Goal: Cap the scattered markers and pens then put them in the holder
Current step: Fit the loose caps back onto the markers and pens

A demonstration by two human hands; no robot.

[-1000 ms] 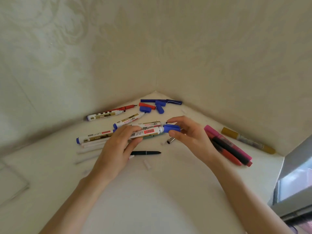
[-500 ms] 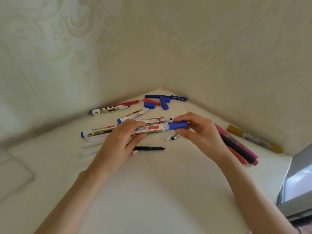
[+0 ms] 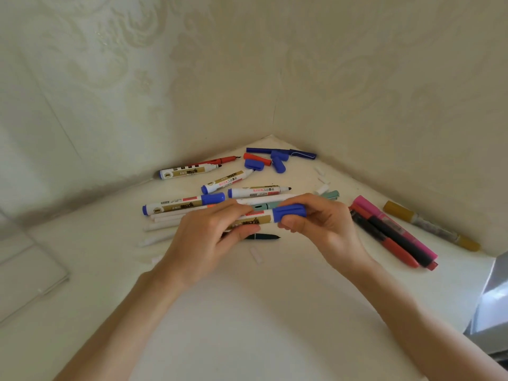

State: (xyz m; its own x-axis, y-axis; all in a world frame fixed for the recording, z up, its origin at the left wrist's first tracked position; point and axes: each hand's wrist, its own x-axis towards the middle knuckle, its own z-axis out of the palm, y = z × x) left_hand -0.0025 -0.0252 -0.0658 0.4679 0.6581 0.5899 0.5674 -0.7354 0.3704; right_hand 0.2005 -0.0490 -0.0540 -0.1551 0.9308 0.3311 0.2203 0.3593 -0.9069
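Gripping the white marker (image 3: 255, 220) by its barrel, left hand (image 3: 203, 240); right hand (image 3: 321, 224) curled round its blue cap (image 3: 290, 211)

walls: two, left wall (image 3: 82, 86) and right wall (image 3: 384, 78), meet in a corner straight ahead of me; cream wallpaper, embossed floral pattern
surface: white tabletop (image 3: 247, 331), runs into that corner
my left: flat pale panel (image 3: 24, 270) on it, can't identify
my right: grey metallic edge (image 3: 492, 312), cropped
light: soft, diffuse

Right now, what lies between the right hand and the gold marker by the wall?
In the head view, a pink marker, a black marker and a red marker lie side by side there.
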